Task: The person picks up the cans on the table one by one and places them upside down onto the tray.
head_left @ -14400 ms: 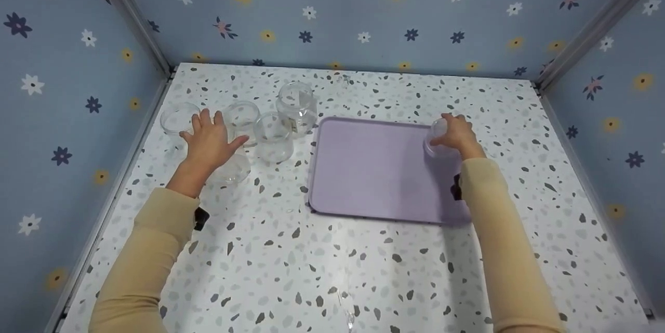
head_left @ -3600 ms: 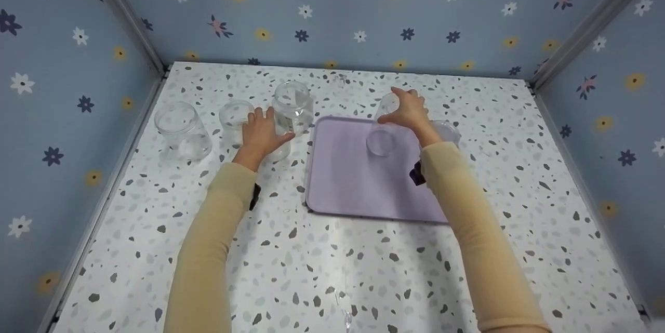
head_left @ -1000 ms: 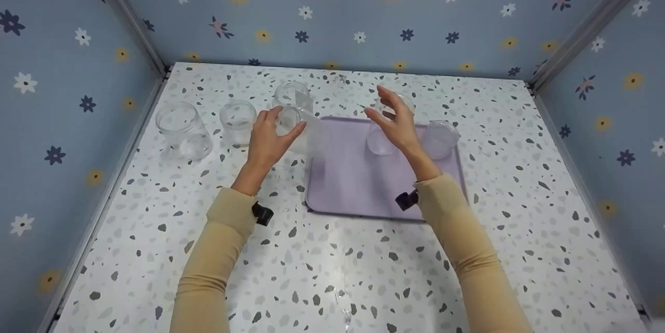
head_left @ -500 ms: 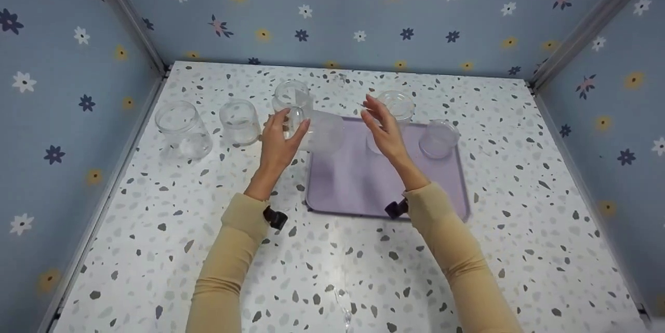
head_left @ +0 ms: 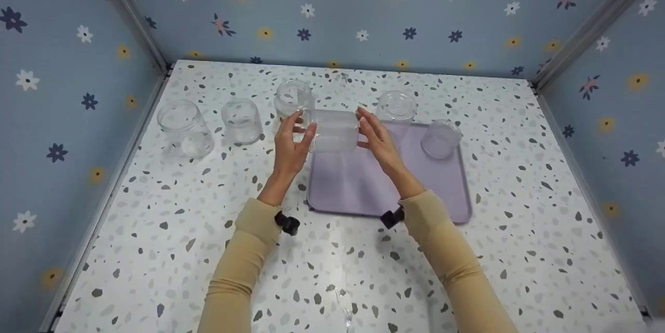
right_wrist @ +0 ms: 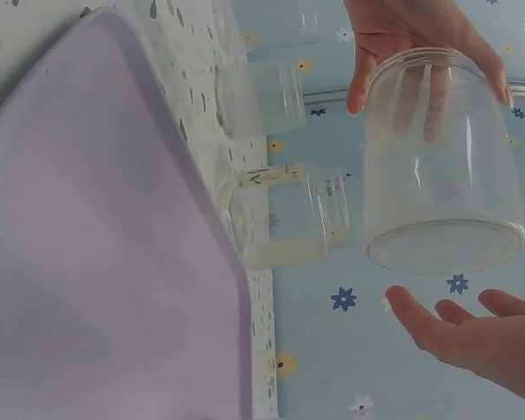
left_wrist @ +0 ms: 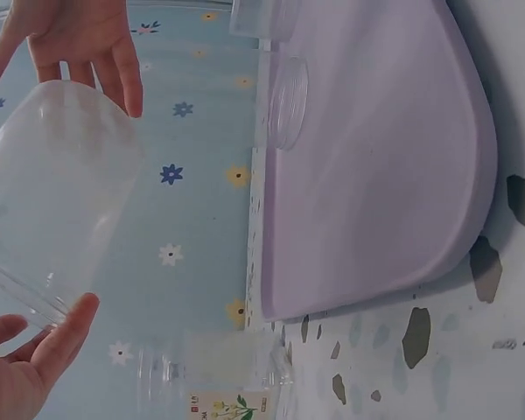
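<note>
A clear jar (head_left: 335, 130) is tilted onto its side above the left part of the lilac tray (head_left: 353, 187). My left hand (head_left: 291, 148) grips it round the mouth end, fingers and thumb on either side of the rim, as the right wrist view shows. Near the jar's base is my right hand (head_left: 382, 143), its fingers spread and relaxed. In the right wrist view a small gap shows between these fingertips (right_wrist: 398, 297) and the base. Two clear jars stand on the tray's right half, one at the back (head_left: 397, 107) and one farther right (head_left: 440, 141).
Left of the tray stand a large clear jar (head_left: 184, 130), a smaller clear jar (head_left: 242, 122) and a jar with a paper label (head_left: 295, 99), close behind my left hand. Flower-patterned walls (head_left: 358, 21) enclose the speckled table (head_left: 260, 270) at the back and sides.
My left hand has lifted a jar from the left group, tipped it sideways and carried it right over the tray. My right hand has left the rear tray jar and moved toward the held jar's base.
</note>
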The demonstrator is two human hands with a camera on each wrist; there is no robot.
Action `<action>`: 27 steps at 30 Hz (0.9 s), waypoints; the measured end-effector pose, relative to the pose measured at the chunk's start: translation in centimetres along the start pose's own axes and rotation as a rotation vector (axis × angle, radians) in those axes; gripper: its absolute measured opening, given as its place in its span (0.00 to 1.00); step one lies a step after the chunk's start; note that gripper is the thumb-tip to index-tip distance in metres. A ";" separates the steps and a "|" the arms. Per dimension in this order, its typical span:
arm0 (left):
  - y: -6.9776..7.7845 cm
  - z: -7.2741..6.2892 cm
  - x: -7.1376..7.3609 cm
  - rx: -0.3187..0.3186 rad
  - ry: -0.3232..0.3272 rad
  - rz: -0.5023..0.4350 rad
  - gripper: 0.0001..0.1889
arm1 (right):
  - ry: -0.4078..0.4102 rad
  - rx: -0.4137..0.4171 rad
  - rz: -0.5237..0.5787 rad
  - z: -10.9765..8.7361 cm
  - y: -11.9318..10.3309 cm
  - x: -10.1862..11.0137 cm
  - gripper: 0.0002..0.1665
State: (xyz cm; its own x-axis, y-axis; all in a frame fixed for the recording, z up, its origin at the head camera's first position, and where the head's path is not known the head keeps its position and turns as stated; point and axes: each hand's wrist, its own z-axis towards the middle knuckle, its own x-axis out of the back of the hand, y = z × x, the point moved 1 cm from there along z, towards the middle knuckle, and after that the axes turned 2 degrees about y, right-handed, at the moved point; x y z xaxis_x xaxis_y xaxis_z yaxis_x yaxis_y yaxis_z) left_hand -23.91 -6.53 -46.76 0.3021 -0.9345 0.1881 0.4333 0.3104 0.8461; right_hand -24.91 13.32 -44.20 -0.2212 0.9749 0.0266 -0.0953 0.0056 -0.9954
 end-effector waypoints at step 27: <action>2.6 -1.6 0.0 -0.010 -0.063 -0.240 0.35 | 0.031 -0.145 0.198 -0.8 0.9 -0.8 0.33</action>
State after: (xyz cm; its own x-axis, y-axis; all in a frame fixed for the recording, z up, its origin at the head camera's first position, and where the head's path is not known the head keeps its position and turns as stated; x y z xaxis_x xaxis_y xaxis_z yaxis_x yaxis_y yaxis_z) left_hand -21.46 -5.43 -45.33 0.1360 -0.9906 0.0134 0.4945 0.0796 0.8655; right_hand -24.07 12.75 -45.21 -0.1912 0.9666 -0.1705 0.0879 -0.1562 -0.9838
